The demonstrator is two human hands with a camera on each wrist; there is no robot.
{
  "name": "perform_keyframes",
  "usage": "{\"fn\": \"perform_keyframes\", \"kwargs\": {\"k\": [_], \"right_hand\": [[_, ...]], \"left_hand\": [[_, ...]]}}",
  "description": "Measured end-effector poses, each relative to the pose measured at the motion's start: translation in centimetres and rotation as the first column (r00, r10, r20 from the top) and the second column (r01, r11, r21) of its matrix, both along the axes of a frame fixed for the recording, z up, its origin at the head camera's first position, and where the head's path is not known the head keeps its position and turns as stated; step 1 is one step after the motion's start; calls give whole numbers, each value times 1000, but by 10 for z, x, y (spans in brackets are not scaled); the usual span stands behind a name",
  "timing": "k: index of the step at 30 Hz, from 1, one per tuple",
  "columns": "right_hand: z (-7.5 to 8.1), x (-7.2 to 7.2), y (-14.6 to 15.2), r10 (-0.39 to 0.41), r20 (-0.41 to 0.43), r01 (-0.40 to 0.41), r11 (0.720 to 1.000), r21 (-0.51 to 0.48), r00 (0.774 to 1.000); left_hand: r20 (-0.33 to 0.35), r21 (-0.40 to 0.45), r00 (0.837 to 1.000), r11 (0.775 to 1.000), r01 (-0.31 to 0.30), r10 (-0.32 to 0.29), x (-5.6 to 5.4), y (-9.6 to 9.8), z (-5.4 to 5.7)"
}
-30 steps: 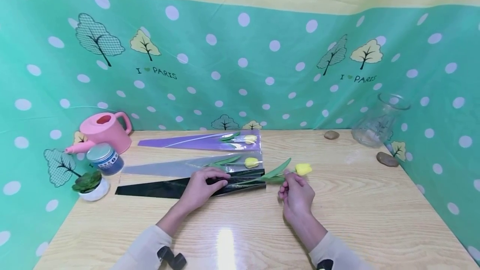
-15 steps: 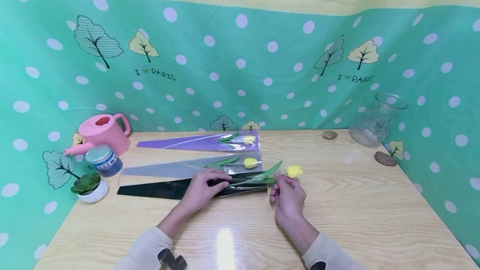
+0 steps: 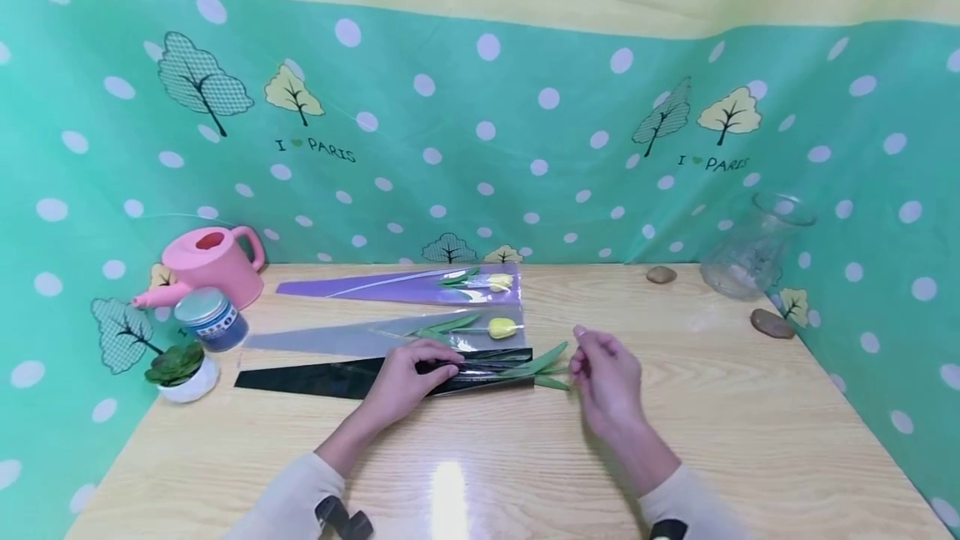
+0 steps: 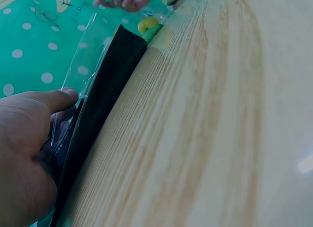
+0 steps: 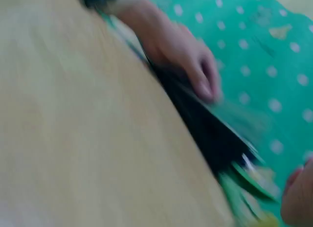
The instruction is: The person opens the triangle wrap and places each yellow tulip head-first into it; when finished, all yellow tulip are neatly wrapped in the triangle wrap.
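In the head view my left hand [image 3: 412, 373] pinches the edge of a black flower sleeve [image 3: 307, 377] with a clear front. The left wrist view has the thumb [image 4: 63, 97] over its clear film. Green leaves [image 3: 551, 369] of an artificial tulip stick out of the sleeve's right end. Its yellow bloom [image 4: 148, 24] is visible in the left wrist view but hidden in the head view. Just right of the leaves is my right hand [image 3: 611, 377], fingers loosely bent, with nothing seen in them. The right wrist view is blurred.
Behind lie a grey sleeve [image 3: 315, 340] and a purple sleeve [image 3: 360, 284], each with a yellow tulip. A pink watering can [image 3: 213, 265], blue jar [image 3: 213, 321] and potted succulent [image 3: 187, 382] stand left. Two stones [image 3: 662, 274] and a glass vase [image 3: 742, 265] are at right.
My right hand first moved left with the tulip, taking it further into the black sleeve, then drew back right, apart from the leaves. My left hand stayed on the sleeve.
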State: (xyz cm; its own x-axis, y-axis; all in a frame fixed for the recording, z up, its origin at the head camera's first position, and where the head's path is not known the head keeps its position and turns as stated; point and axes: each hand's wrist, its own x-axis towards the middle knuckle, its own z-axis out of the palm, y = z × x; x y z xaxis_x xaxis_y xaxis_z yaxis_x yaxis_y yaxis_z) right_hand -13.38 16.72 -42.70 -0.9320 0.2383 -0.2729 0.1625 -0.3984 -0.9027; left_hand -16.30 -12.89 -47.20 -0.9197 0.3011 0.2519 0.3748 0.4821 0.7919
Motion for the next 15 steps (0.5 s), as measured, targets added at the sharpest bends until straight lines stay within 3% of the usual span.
{"fn": "perform_keyframes", "kwargs": {"k": [2, 3, 4, 7, 10, 13, 15], "right_hand": [[5, -5, 20, 79, -67, -66, 982, 175, 995], [6, -8, 30, 128, -91, -99, 958, 271, 988], [5, -10, 39, 185, -109, -131, 917, 377, 977], [-1, -14, 64, 353, -121, -201, 747, 634, 928], [-11, -18, 81, 486, -116, -243, 612, 752, 866], [-22, -22, 92, 560, -102, -272, 544, 794, 822], [-26, -23, 96, 594, -81, -299, 513, 805, 801]], "left_hand": [[-3, 7, 1000, 1000, 3, -3, 0, 0, 1], [-3, 10, 1000, 1000, 1, -1, 0, 0, 1], [0, 13, 1000, 1000, -2, 2, 1, 0, 2], [7, 11, 1000, 1000, -7, 7, 1, 0, 3], [12, 9, 1000, 1000, -4, 3, 0, 1, 3], [25, 9, 1000, 1000, 0, 0, -1, 1, 3], [34, 7, 999, 1000, 0, 0, -1, 2, 2]]}}
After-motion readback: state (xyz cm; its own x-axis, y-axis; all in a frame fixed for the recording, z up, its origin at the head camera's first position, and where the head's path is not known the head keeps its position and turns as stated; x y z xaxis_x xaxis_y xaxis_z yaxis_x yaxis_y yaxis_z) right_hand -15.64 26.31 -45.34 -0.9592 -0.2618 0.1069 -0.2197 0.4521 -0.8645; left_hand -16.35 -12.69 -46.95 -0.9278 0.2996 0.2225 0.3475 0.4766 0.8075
